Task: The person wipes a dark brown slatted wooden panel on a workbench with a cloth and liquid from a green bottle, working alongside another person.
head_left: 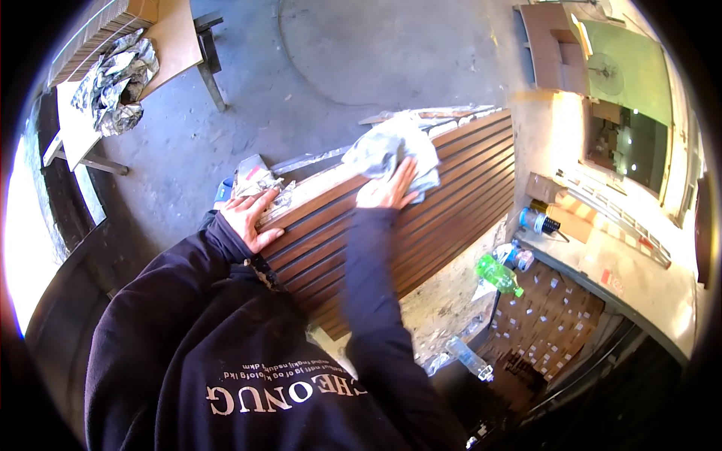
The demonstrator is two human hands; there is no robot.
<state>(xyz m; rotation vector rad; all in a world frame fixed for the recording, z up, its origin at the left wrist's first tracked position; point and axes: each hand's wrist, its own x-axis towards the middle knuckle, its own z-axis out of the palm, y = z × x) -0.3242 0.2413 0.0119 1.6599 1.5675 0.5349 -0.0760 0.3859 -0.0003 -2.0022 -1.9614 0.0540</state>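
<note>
A brown panel of dark-grooved wooden slats (436, 225) slants across the middle. My left hand (248, 219) grips its left end, thumb on the slatted side and fingers over the upper edge. Crumpled, stained cloth or paper (259, 180) lies just beyond those fingers. Further right, my right hand (385, 189) presses a pale, bunched cloth (395, 146) against the panel's upper edge and slats. The cloth hides part of that edge, and the right forearm, slightly blurred, covers some slats.
A green plastic bottle (499, 275) lies right of the panel, with a clear bottle (468, 357) nearer me. A long bench (639, 293) runs along the right. At far left, a table (179, 52) bears crumpled sheeting (124, 79). Cardboard boxes (553, 45) stand at far right.
</note>
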